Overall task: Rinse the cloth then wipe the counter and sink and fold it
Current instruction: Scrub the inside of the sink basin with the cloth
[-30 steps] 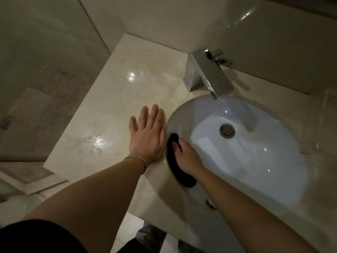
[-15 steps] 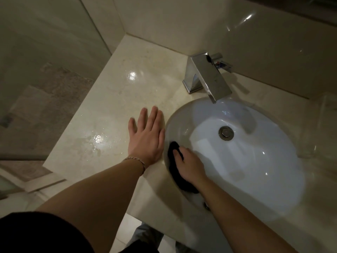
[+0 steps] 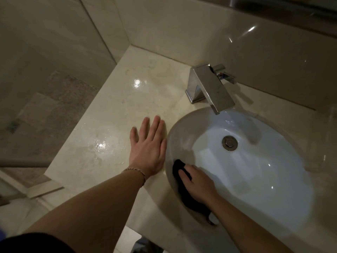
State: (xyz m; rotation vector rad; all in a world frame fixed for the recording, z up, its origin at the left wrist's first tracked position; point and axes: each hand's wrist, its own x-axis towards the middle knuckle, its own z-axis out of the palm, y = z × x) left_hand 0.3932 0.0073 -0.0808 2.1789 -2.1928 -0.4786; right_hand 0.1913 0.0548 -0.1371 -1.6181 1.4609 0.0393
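A person leans over a bathroom counter (image 3: 116,110) of pale polished stone, seen from a head-worn camera looking down. At far left, beyond a glass panel (image 3: 54,57), a tiled floor (image 3: 47,114) lies below the counter's edge. Wet patches (image 3: 99,145) glint on the stone left of the basin. The left hand (image 3: 148,150) rests flat on the counter just beside the sink's left rim, fingers (image 3: 156,125) straight and released, gripping nothing; a thin braided bracelet (image 3: 135,172) circles the wrist. To its right, the white oval sink (image 3: 264,179) is set into the counter, its metal drain (image 3: 229,143) toward the far side of the bowl. The dark cloth (image 3: 179,168) lies against the sink's near-left inner wall, just under the rim, pressed there by the right hand (image 3: 198,185), whose fingers (image 3: 184,173) lie over the cloth's upper part with a slight curl; whether they pinch the fabric or only press it cannot be told. The cloth's lower end trails toward the near edge beneath the wrist. At the far side of the bowl, a square chrome faucet (image 3: 209,86) stands on the counter with its spout reaching over the rim; no water shows at its mouth. Behind it rises a glossy beige wall (image 3: 200,33), carrying light reflections at right.
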